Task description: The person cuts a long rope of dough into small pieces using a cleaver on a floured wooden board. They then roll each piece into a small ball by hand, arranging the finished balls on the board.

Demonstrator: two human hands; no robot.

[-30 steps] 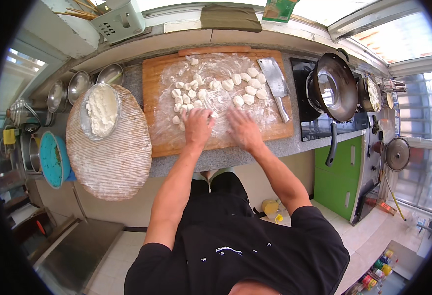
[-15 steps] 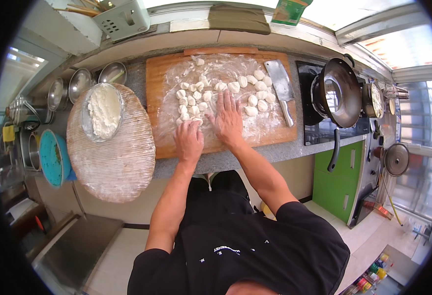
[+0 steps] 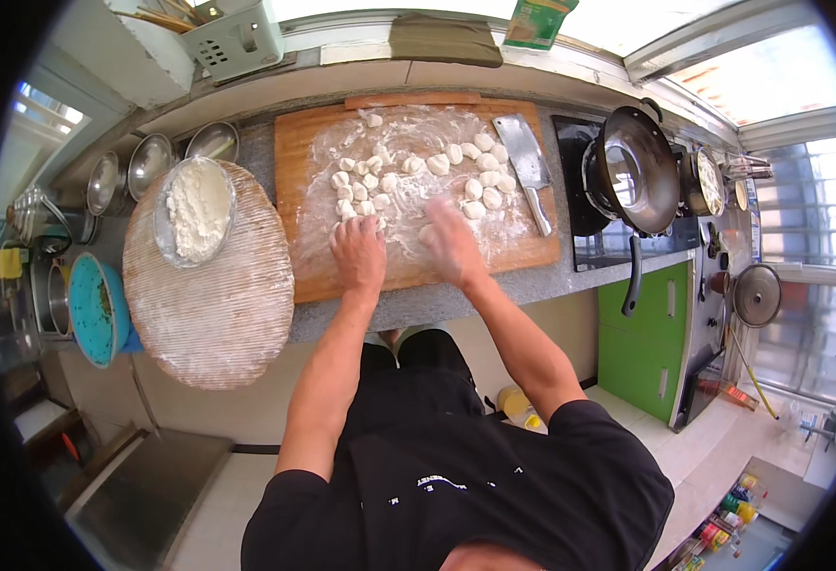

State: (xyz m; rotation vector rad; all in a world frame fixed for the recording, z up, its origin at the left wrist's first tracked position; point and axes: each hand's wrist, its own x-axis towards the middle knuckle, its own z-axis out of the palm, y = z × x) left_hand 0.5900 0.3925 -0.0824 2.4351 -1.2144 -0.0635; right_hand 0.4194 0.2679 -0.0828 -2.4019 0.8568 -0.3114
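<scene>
My left hand (image 3: 358, 255) rests low on the floured wooden board (image 3: 289, 190), its fingers bent down and pressed together at the near edge of a group of small dough pieces (image 3: 368, 182). What lies under its fingertips is hidden. To its right, my right hand (image 3: 454, 246) is smeared by motion just above the board, beside a whitish patch of dough or flour. Flattened rounder dough pieces (image 3: 473, 190) form a second group beyond it. A cleaver (image 3: 523, 157) lies at the board's right side, handle toward me.
Left of the board is a round ridged tray (image 3: 218, 314) with a bowl of flour (image 3: 199, 211) on it. Metal bowls (image 3: 152, 162) and a turquoise basin (image 3: 92, 305) stand farther left. A wok (image 3: 639, 167) sits on the black cooktop, its handle (image 3: 633, 276) jutting toward me.
My right hand, which lay flat with fingers stretched on the dough, has shifted nearer to me and is now blurred. The left hand stays almost in place. The whole view has shifted slightly.
</scene>
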